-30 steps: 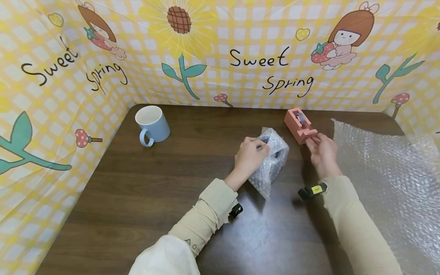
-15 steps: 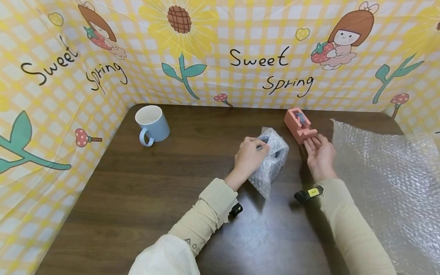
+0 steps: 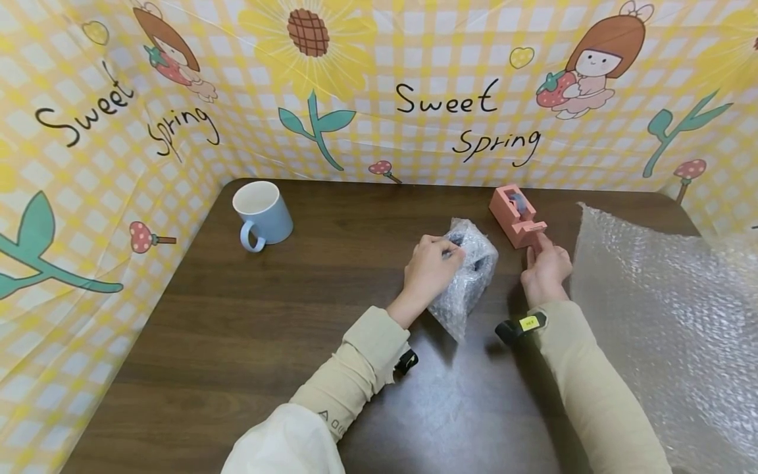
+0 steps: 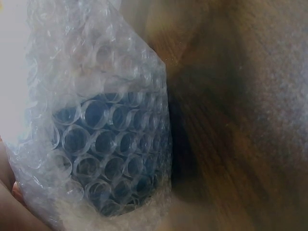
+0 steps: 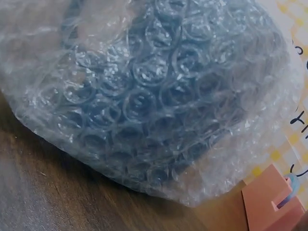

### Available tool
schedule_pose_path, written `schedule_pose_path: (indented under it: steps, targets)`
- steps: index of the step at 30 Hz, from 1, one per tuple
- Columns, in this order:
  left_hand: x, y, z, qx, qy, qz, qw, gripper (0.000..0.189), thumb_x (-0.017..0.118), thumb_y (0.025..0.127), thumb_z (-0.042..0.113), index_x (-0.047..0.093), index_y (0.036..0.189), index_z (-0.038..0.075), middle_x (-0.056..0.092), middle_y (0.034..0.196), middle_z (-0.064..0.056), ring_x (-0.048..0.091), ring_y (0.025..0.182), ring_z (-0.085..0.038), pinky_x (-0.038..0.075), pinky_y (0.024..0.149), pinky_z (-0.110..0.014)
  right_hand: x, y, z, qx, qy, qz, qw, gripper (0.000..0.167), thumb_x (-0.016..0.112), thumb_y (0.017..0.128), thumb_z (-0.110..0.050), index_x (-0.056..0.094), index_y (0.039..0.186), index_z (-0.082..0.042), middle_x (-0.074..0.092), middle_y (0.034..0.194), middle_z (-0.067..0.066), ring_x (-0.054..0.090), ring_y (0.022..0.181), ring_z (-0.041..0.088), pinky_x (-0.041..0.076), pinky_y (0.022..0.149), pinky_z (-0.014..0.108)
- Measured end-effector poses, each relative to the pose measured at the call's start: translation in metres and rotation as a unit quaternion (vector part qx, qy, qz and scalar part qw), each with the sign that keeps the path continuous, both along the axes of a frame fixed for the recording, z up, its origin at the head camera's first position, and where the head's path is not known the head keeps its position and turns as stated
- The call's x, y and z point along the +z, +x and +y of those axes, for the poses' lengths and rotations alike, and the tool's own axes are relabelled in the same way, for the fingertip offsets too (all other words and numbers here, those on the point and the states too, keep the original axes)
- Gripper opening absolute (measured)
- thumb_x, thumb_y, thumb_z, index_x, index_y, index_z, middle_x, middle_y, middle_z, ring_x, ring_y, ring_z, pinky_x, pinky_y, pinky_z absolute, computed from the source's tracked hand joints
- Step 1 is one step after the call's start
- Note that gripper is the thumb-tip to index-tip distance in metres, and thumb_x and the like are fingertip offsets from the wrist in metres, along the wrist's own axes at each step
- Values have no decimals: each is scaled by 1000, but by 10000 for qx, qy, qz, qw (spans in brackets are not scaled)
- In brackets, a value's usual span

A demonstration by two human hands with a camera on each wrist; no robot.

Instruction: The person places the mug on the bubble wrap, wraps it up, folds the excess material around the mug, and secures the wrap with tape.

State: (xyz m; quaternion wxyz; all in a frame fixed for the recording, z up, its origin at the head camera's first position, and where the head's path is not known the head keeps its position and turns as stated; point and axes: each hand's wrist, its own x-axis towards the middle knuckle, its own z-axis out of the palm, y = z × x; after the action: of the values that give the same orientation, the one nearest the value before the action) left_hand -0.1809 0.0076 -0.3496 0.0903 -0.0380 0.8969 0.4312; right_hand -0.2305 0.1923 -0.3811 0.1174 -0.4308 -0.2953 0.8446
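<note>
Head view: L hand (image 3: 435, 266) grips the wrapped bundle (image 3: 464, 299) from its L side, fingers bent down onto the upper part; bundle lies a bit R of ctr on the dark wood table (image 3: 266, 316), w/ a loose pointed end toward the person. R hand (image 3: 547, 266) is at the near end of the pink tape dispenser (image 3: 503, 214), which sits just beyond the bundle to the R; one finger reaches up to the cutter end, but can't tell how far the hand is open or if it has hold of any tape. Bluish tape roll (image 3: 518, 203) sits inside. L wrist cam: bubbles close up, dark bluish shape showing thru. R wrist cam: same bundle, blue under the wrap, dispenser in bottom R corner. Lt-blue mug (image 3: 272, 220), white inside, stands upright far L, well apart from both hands. Bubble-wrap sheet (image 3: 663, 316) covers the R side, near R hand. Yellow-check cloth (image 3: 367, 66) w/ "Sweet Spring" lettering hangs behind.
</note>
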Motion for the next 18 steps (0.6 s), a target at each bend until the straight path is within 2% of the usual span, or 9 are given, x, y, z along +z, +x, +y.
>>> schedule_pose_path:
  steps: [4, 6, 7, 10, 13, 15, 18]
  targets:
    - [0, 0, 0, 14, 32, 43, 10000, 28, 56, 94, 37, 71, 109, 17, 50, 138, -2, 45, 131, -22, 35, 103, -55, -4, -2, 3, 53, -101, -46, 9999, 22, 65, 88, -3, 53, 104, -11, 53, 95, -1, 57, 88, 11, 44, 103, 22]
    - [1, 1, 0, 12, 40, 58, 10000, 28, 56, 94, 37, 71, 108, 17, 50, 138, -2, 45, 130, -23, 35, 103, -55, -6, -3, 4, 145, 8, -56, 9999, 16, 66, 87, -3, 52, 92, -9, 53, 93, 0, 57, 87, 12, 45, 102, 22]
    - [0, 1, 0, 12, 41, 65, 10000, 28, 56, 94, 36, 71, 108, 17, 50, 138, -2, 45, 130, -23, 35, 103, -55, -8, -3, 5, 185, 121, -76, 9997, 18, 67, 86, -3, 50, 85, -9, 51, 90, 0, 56, 85, 12, 46, 98, 21]
    - [0, 1, 0, 5, 42, 69, 10000, 28, 56, 94, 37, 71, 108, 17, 50, 138, -2, 45, 131, -23, 35, 103, -56, -13, -5, 6, 228, 544, -47, 9982, 30, 68, 85, -2, 41, 73, -9, 44, 80, 0, 51, 75, 12, 47, 79, 18]
    - [0, 1, 0, 11, 46, 66, 10000, 28, 56, 94, 36, 71, 108, 17, 50, 138, -2, 45, 130, -23, 35, 104, -56, -20, -7, 6, 231, 1170, 53, 9929, 36, 67, 84, 1, 36, 69, -9, 38, 69, -1, 43, 65, 11, 37, 62, 18]
    - [-1, 1, 0, 3, 48, 53, 10000, 28, 56, 94, 36, 71, 108, 17, 50, 138, -2, 45, 131, -23, 35, 104, -56, -24, -8, 7, 272, 1604, 117, 9866, 39, 66, 84, 2, 34, 67, -10, 39, 64, -3, 42, 61, 9, 34, 58, 18]
    - [0, 1, 0, 0, 58, 37, 10000, 28, 56, 94, 36, 71, 109, 17, 50, 139, -2, 45, 131, -23, 35, 104, -56, -28, -10, 8, 355, 2059, 107, 9779, 40, 66, 85, 3, 32, 68, -12, 46, 63, -5, 46, 62, 7, 36, 61, 18]
